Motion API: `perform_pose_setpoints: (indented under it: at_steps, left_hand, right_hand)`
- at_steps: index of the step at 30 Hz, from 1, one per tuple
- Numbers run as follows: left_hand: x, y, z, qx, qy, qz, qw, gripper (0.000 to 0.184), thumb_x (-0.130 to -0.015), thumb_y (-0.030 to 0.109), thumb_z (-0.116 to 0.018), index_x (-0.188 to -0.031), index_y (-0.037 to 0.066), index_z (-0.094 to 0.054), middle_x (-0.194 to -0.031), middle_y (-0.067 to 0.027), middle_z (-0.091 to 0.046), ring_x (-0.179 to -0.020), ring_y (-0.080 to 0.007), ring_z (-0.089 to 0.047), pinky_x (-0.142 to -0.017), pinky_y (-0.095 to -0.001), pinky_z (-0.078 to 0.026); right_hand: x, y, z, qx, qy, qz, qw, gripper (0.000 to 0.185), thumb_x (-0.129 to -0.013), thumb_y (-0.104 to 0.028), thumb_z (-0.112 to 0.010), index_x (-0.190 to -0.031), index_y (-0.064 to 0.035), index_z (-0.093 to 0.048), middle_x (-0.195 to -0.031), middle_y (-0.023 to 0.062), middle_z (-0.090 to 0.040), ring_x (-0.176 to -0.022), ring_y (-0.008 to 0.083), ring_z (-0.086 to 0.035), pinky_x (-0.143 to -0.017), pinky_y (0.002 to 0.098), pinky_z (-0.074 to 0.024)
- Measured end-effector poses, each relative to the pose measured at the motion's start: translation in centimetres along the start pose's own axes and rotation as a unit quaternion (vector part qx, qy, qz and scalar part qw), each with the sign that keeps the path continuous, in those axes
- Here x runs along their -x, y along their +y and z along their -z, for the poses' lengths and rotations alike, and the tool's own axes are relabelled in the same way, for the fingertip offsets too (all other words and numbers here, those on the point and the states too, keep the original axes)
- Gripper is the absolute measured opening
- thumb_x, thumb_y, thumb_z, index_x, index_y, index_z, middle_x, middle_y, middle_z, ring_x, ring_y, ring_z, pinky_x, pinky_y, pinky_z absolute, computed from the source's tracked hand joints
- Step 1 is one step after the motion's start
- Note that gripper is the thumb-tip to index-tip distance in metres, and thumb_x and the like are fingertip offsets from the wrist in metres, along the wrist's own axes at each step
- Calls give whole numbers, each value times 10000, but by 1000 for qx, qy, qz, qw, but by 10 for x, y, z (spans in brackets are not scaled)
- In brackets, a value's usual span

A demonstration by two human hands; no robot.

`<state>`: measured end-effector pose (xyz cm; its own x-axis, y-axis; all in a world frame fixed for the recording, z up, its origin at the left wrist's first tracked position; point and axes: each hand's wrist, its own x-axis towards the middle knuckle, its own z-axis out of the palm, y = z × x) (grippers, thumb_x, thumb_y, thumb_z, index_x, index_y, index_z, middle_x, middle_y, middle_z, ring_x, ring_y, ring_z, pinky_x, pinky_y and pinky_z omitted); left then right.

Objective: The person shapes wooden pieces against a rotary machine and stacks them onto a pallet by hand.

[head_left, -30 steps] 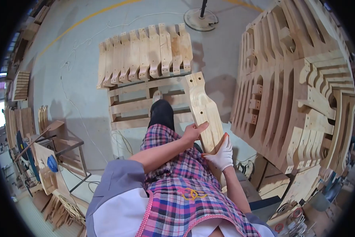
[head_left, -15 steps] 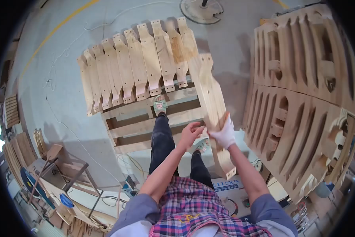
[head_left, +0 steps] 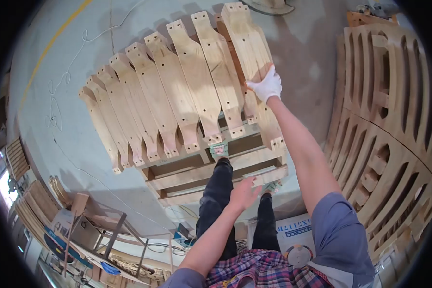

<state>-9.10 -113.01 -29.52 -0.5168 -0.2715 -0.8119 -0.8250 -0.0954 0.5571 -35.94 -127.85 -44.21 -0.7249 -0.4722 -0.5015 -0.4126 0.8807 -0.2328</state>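
A shaped wooden piece with drilled holes [head_left: 249, 48] lies at the right end of a row of similar pieces [head_left: 192, 62] on a wooden pallet [head_left: 177, 185]. My right hand [head_left: 267, 86], in a white glove with orange fingertips, grips this end piece across its width near the middle. Bare and apart from the wood, my left hand [head_left: 245, 193] hangs over the front of the pallet near my legs, its fingers spread and holding nothing.
Large stacks of curved, slotted wooden parts [head_left: 389, 129] stand at the right. A metal-framed stand [head_left: 112, 240] is at the lower left, and a thin cable [head_left: 84, 170] runs over the floor. A white machine [head_left: 293, 233] sits beside my legs.
The wooden piece has moved forward from in front of me to the row's right end, with my right hand on it. My left hand has come off it and stays back. The view has shifted nearer the row.
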Motion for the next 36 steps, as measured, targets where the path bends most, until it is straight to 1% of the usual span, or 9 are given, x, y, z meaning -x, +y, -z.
perform_pose_setpoints:
  at_steps: [2,7,12,17,23,28,32,33,36]
  left_hand:
    - [-4,-1,10,9,-5,-11,1000,413,-858,291,-588,-1179,35,-544,-1050,-111,-645,-928,-286,-622,-798,-341,-479]
    - [-16,-5,26,3,3,-25,1000,393,-867,282,-577,-1177,43,-546,-1059,-108,-636,-935,-265,-622,-793,-341,-479]
    - [-21,0,42,-9,-32,8,999,393,-870,275,-579,-1186,45,-538,-1062,-109,-628,-934,-251,-619,-787,-340,-479]
    - [-20,4,42,10,-24,-14,1000,372,-875,274,-574,-1158,41,-515,-1022,-124,-616,-894,-286,-623,-731,-361,-489]
    - [-20,8,39,15,-30,2,999,396,-869,253,-591,-1199,46,-522,-1024,-116,-633,-907,-257,-620,-768,-337,-479]
    - [-19,12,41,17,-42,5,999,389,-870,251,-592,-1191,42,-528,-1013,-122,-637,-887,-265,-623,-761,-336,-477]
    - [-19,12,34,20,-32,5,999,383,-866,248,-598,-1179,35,-540,-1010,-126,-640,-869,-268,-624,-758,-333,-479]
    - [-20,14,31,20,-34,1,999,383,-866,248,-598,-1179,35,-540,-1010,-126,-640,-869,-268,-624,-758,-333,-479]
    - [-19,13,27,22,-26,11,999,368,-862,224,-601,-1165,22,-549,-999,-123,-644,-859,-257,-625,-756,-323,-480]
  right_hand:
    - [-18,-15,-10,-1,5,-11,1000,1125,-612,-525,-777,-1429,-8,-202,-1276,265,-440,-1156,386,-479,-976,426,-401]
    - [-48,-28,-44,21,6,-13,1000,1122,-613,-541,-771,-1428,-12,-209,-1269,259,-446,-1141,387,-486,-961,436,-404]
    - [-59,-20,-75,20,51,-7,998,1127,-614,-557,-764,-1429,-16,-204,-1254,262,-454,-1121,388,-493,-949,441,-405]
    - [-68,-12,-77,4,26,-3,1000,1097,-604,-539,-769,-1401,-30,-212,-1220,240,-473,-1086,371,-495,-918,442,-412]
    - [-74,-4,-78,17,43,14,999,1142,-609,-576,-759,-1427,-10,-196,-1245,266,-461,-1129,385,-491,-954,433,-405]
    - [-73,0,-91,10,21,16,1000,1082,-635,-576,-731,-1405,-17,-217,-1250,247,-446,-1097,376,-490,-915,442,-415]
    - [-94,42,-129,-37,86,188,978,1079,-664,-626,-683,-1430,-33,-207,-1279,241,-427,-1089,379,-500,-905,436,-421]
    - [-95,44,-123,-35,89,187,978,1079,-664,-626,-683,-1430,-33,-207,-1279,241,-427,-1089,379,-500,-905,436,-421]
    - [-82,27,-96,50,-1,134,990,1054,-695,-626,-663,-1450,-49,-205,-1338,244,-392,-1160,383,-468,-938,428,-405]
